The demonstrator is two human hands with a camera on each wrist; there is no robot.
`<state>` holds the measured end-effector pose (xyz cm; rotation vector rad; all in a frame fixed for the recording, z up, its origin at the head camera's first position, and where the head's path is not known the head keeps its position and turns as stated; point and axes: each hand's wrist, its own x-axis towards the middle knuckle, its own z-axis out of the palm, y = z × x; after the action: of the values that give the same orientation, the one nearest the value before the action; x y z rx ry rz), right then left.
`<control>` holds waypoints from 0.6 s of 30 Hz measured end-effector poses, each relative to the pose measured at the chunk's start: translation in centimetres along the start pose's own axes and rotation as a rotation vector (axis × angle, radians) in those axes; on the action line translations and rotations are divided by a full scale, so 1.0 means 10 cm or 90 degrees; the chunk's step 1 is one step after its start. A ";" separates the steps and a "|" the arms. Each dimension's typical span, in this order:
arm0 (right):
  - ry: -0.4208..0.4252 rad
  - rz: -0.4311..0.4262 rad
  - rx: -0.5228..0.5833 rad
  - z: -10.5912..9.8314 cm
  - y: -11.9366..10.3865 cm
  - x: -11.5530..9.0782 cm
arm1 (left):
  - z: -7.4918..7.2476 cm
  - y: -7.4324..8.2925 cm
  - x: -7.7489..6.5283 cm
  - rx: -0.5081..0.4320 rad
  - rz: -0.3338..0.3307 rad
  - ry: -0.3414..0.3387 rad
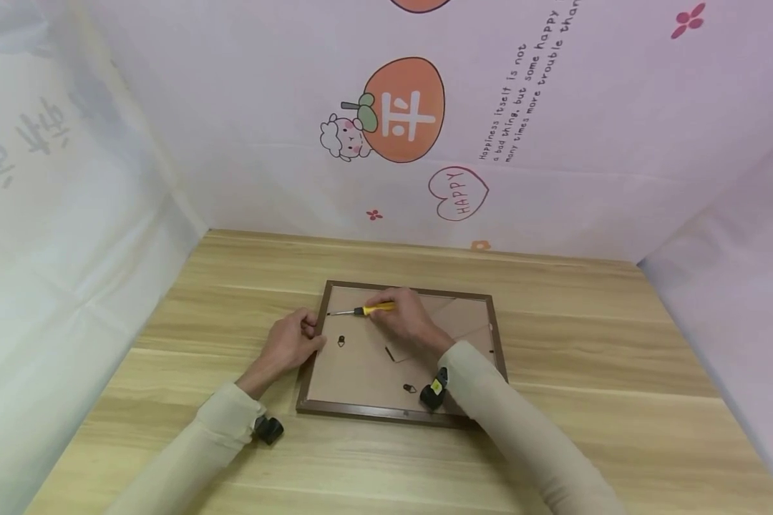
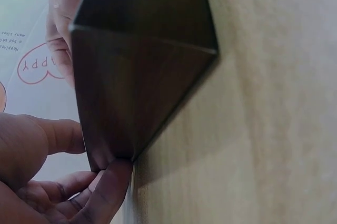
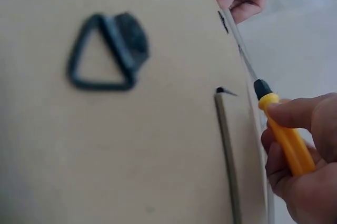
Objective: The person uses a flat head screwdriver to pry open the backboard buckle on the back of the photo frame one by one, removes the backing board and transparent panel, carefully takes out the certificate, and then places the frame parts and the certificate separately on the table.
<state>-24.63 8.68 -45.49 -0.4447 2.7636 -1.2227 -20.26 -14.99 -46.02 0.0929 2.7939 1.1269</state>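
Observation:
A brown picture frame (image 1: 361,410) lies face down on the wooden table, its beige backboard (image 1: 354,375) upward. My left hand (image 1: 292,340) grips the frame's left side; in the left wrist view the thumb is on one face and fingers curl round the brown edge (image 2: 131,77). My right hand (image 1: 406,317) holds a screwdriver by its yellow handle (image 3: 292,148). Its thin shaft points left, the tip at a small dark tab by the upper left inner edge. Two triangular hanging rings sit on the backboard, one ring (image 1: 341,341) left and another ring (image 1: 409,388) lower.
A dark metal strip (image 1: 390,354) lies at the middle of the backboard, by the outline of a stand flap. Another small dark tab (image 1: 492,351) shows at the right inner edge. Printed white sheeting (image 1: 283,164) walls the wooden table (image 1: 586,343) at the back and sides.

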 end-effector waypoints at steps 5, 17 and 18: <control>-0.001 -0.023 0.018 0.01 0.03 -0.01 | 0.00 -0.02 0.01 -0.003 0.016 -0.002; 0.052 -0.056 0.078 0.05 0.07 -0.02 | 0.01 -0.02 0.00 -0.001 0.021 -0.014; 0.062 -0.045 0.094 0.07 0.08 -0.02 | 0.00 -0.02 -0.01 -0.001 0.018 -0.014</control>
<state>-24.44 8.77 -46.61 -0.4844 2.7319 -1.4917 -20.20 -15.09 -46.15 0.1454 2.7804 1.1278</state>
